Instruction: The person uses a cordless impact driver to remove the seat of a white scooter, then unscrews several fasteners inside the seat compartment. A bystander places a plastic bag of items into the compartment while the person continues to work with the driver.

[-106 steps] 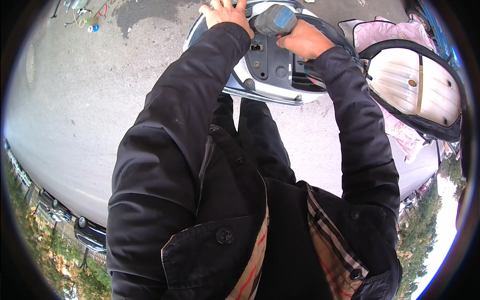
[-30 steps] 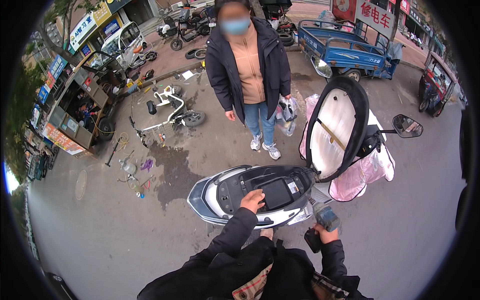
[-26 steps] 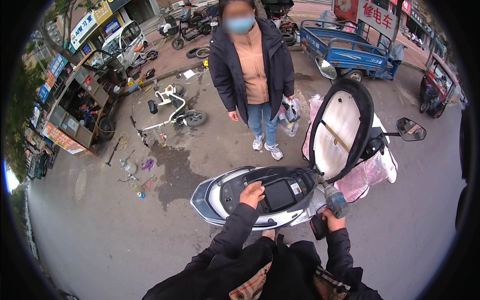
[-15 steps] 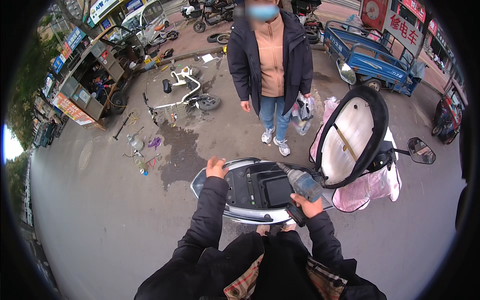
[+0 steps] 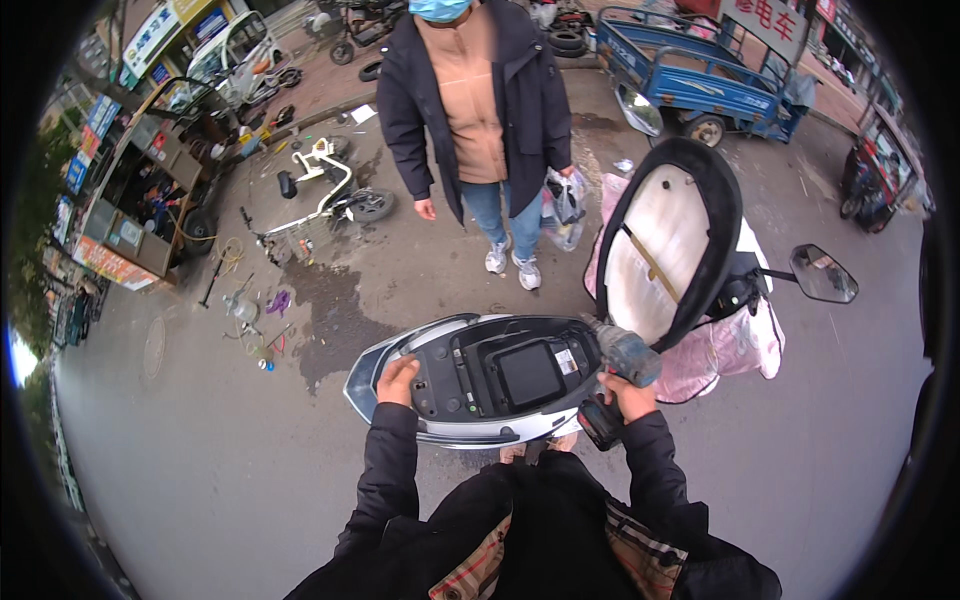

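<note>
My left hand [image 5: 398, 380] is at the left end of the scooter's open under-seat compartment [image 5: 445, 380], fingers loosely bent over the grey plastic, with no tool visible in it. My right hand [image 5: 628, 398] grips a grey cordless power drill [image 5: 630, 362] with a dark battery, held at the compartment's right end. The scooter's white and grey body [image 5: 365, 390] surrounds the compartment. Its seat [image 5: 650, 260] is tipped up at the right, showing a pale underside in a black border.
A masked person [image 5: 475, 130] stands beyond the scooter, holding plastic bags [image 5: 563, 210]. A pink quilted cover [image 5: 725, 350] hangs by the mirror [image 5: 822, 272]. A white bike [image 5: 325, 195] lies left, near hoses and a repair cart [image 5: 130, 220]. A blue cargo tricycle [image 5: 690, 80] stands behind.
Since half a second ago my left hand has come down and left along the compartment. The drill has moved slightly right and tilted. Earlier, both hands were close over the compartment.
</note>
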A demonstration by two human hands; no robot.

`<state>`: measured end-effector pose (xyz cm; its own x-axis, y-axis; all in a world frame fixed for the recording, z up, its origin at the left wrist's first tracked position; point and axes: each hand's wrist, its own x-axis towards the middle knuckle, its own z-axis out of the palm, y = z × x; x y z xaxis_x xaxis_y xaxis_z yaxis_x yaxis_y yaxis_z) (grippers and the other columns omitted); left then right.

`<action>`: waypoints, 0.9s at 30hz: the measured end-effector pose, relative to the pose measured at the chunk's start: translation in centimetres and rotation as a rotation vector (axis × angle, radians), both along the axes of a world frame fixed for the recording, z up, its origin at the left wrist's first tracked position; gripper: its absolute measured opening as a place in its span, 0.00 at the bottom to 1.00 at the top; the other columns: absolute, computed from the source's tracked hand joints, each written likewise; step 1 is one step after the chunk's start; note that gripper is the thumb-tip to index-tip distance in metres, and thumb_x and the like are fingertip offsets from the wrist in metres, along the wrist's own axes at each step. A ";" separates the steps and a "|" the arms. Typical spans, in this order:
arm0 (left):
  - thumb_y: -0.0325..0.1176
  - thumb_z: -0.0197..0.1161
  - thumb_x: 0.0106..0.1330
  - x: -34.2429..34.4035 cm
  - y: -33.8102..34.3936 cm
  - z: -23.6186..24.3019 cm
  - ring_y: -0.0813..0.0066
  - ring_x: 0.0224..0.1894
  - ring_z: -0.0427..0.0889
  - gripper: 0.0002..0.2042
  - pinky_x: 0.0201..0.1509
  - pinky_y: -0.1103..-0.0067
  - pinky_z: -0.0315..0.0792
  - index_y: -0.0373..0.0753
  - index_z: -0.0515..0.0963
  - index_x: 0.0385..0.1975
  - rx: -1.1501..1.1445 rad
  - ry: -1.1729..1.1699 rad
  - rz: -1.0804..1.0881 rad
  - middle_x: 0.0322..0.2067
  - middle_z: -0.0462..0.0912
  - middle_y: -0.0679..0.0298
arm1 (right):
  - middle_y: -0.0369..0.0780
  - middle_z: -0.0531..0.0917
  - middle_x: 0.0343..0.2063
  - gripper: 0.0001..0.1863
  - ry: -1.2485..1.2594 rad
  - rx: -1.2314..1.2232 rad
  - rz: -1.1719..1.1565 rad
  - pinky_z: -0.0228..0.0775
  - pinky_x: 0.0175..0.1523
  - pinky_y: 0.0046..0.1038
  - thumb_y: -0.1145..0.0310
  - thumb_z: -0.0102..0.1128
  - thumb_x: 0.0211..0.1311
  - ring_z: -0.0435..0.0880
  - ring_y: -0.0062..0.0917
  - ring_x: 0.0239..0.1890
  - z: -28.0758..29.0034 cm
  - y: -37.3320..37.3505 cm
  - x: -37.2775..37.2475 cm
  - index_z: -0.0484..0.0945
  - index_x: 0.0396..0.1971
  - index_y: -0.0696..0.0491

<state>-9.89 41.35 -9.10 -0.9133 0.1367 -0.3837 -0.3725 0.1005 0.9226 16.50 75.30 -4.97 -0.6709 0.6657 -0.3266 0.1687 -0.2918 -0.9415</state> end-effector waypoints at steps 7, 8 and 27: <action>0.34 0.70 0.67 6.8 12.0 2.2 0.59 0.66 0.75 0.23 0.71 0.67 0.67 0.35 0.76 0.60 0.110 0.156 -0.633 0.61 0.77 0.51 | 0.32 0.78 0.20 0.08 0.006 0.057 0.217 0.66 0.28 0.24 0.75 0.72 0.58 0.74 0.17 0.20 2.3 -1.6 -1.2 0.78 0.32 0.55; 0.33 0.70 0.67 8.2 12.1 2.9 0.61 0.66 0.75 0.19 0.70 0.67 0.68 0.35 0.80 0.57 0.145 0.265 -0.779 0.62 0.77 0.58 | 0.32 0.78 0.20 0.08 0.028 0.056 0.181 0.66 0.28 0.24 0.75 0.72 0.58 0.74 0.17 0.20 2.5 -0.7 -1.4 0.78 0.32 0.56; 0.33 0.76 0.53 11.9 15.5 11.1 0.53 0.72 0.68 0.26 0.75 0.62 0.59 0.37 0.81 0.55 0.017 0.858 -1.100 0.62 0.79 0.57 | 0.34 0.79 0.19 0.07 -0.100 0.205 -0.098 0.65 0.26 0.25 0.75 0.71 0.58 0.74 0.18 0.18 5.2 2.6 8.5 0.79 0.30 0.57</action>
